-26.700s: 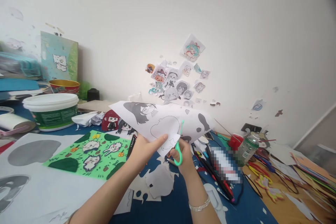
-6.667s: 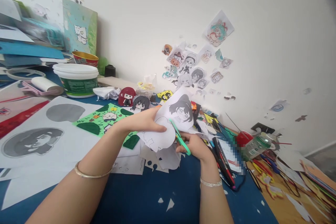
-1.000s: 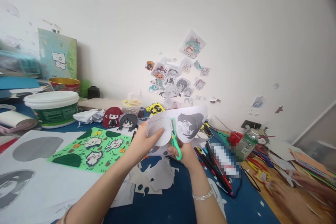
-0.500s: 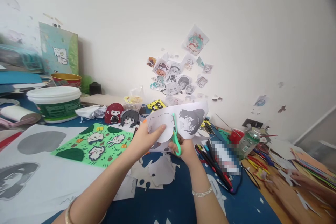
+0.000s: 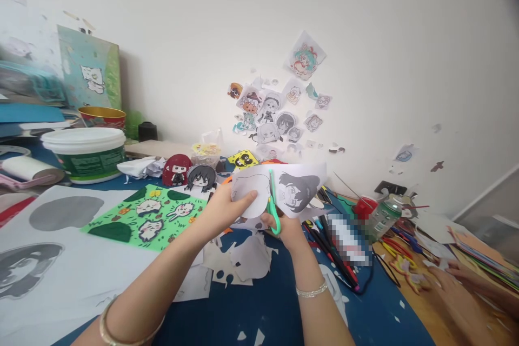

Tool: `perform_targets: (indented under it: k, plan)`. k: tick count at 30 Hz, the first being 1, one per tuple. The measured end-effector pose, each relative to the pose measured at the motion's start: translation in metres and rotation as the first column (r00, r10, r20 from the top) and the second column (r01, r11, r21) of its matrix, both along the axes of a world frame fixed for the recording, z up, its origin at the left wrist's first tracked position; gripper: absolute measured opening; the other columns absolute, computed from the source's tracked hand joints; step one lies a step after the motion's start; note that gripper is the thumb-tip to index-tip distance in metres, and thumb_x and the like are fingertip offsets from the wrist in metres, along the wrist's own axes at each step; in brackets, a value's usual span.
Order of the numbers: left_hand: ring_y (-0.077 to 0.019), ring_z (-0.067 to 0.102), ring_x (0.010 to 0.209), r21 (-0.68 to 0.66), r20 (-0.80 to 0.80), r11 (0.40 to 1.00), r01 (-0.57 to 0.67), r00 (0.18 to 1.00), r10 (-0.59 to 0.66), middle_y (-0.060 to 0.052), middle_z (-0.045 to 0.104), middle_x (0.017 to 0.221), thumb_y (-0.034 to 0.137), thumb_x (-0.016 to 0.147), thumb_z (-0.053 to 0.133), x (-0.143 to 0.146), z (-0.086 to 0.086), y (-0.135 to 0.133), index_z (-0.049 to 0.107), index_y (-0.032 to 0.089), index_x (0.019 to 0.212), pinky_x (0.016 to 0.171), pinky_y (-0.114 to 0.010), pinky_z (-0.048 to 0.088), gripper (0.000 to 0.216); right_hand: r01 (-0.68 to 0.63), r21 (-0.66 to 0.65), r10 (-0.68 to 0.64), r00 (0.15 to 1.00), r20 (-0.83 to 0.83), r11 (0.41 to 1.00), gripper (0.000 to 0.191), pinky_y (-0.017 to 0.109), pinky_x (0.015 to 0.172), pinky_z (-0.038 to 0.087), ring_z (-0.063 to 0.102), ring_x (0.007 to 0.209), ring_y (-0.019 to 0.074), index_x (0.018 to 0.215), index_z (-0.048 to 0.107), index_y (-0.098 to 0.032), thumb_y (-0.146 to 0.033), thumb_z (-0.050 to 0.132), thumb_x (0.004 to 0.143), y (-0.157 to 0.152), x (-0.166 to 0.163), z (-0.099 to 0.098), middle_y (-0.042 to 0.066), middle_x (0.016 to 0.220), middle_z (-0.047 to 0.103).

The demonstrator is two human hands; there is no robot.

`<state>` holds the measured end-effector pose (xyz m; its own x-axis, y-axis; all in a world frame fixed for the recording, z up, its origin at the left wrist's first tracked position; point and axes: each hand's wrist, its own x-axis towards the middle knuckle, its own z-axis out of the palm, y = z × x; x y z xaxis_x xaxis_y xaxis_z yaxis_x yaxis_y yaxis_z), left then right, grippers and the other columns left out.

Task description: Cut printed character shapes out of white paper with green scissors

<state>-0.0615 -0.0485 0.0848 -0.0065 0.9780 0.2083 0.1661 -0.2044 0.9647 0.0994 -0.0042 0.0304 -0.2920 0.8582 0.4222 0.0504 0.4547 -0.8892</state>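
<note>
Paper sheet [image 5: 298, 192]: thin, curved, round-edged | left grip [image 5: 225, 208]: pinching it | right grip [image 5: 290, 230]: holding green scissors [image 5: 273, 194]

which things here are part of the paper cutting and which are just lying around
Part of the cutting:
- left hand, pinching the printed sheet
- right hand, holding the green scissors

Apparently just lying around:
- white-lidded tub
- green picture
- markers
- red cup
</note>
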Motion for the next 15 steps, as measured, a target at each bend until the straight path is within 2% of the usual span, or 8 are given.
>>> perform_targets:
  k: [3,7,11,15]
  plan:
    - [-0.0152,0.057,0.051,-0.013,-0.041,1.0,-0.005,0.999,0.004,-0.003,0.061,0.065,0.041,0.069,0.055,0.0,-0.001,0.001,0.058,0.014,0.084,0.043,-0.024,0.046,0.03,-0.077,-0.036,0.077,0.997,-0.02,0.996,0.032,0.031,0.06,0.049,0.055,0.066,0.0187,0.089,0.061,-0.02,-0.039,0.067,0.065,0.001,-0.001,-0.002,0.001,0.065,0.058]
    - [-0.0153,0.057,0.052,-0.015,-0.064,1.0,-0.019,0.998,0.018,-0.003,0.062,0.069,0.041,0.068,0.055,-0.002,-0.003,0.005,0.057,0.015,0.084,0.045,-0.024,0.045,0.031,-0.083,-0.081,0.078,0.995,-0.058,0.993,0.03,0.027,0.053,0.045,0.048,0.054,0.013,0.086,0.059,-0.02,-0.036,0.069,0.063,0.0,-0.003,0.0,-0.002,0.061,0.053]
    - [-0.0153,0.056,0.048,-0.077,-0.125,0.997,-0.004,0.992,-0.006,-0.001,0.059,0.061,0.043,0.067,0.054,-0.005,-0.007,0.009,0.055,0.015,0.076,0.041,-0.023,0.042,0.029,-0.122,-0.145,0.104,0.987,-0.124,0.982,0.026,0.024,0.049,0.04,0.043,0.05,0.0106,0.071,0.056,-0.018,-0.039,0.069,0.063,0.001,-0.006,0.001,-0.004,0.054,0.048]
    - [-0.0154,0.056,0.047,-0.111,-0.167,0.994,0.017,0.985,-0.035,0.0,0.059,0.059,0.043,0.066,0.054,-0.006,-0.011,0.013,0.054,0.016,0.073,0.04,-0.022,0.041,0.028,-0.18,-0.186,0.149,0.974,-0.169,0.966,0.03,0.022,0.046,0.034,0.04,0.047,0.0085,0.061,0.05,-0.017,-0.042,0.067,0.065,0.003,-0.008,-0.001,-0.005,0.049,0.045]
